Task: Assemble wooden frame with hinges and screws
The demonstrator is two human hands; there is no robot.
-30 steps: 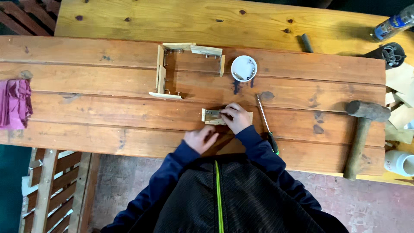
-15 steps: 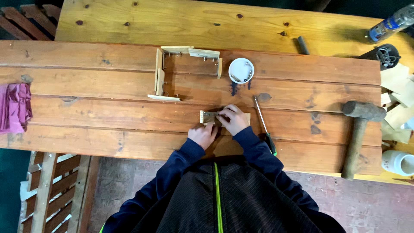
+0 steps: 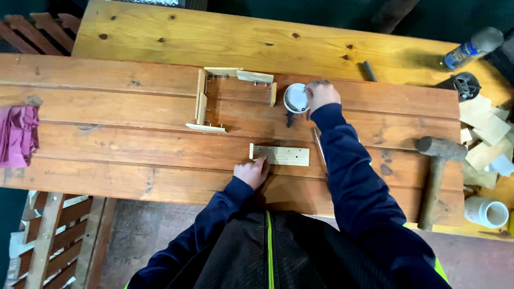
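A small pale wooden strip lies flat on the brown plank table. My left hand rests at its near left corner, fingertips touching it. My right hand is stretched forward to a small white round container and touches its right side; whether it holds anything I cannot tell. A pale wooden frame made of thin slats lies just left of the container. A thin dark tool lies on the table beside my right sleeve.
A mallet lies at the right. Wood offcuts, a white cup, a spray can and a dark round object sit at the right edge. A pink cloth hangs at the left. A dark peg lies farther back.
My right hand has left the wooden strip and reached forward to the white container. My left hand stays at the strip's near left corner.
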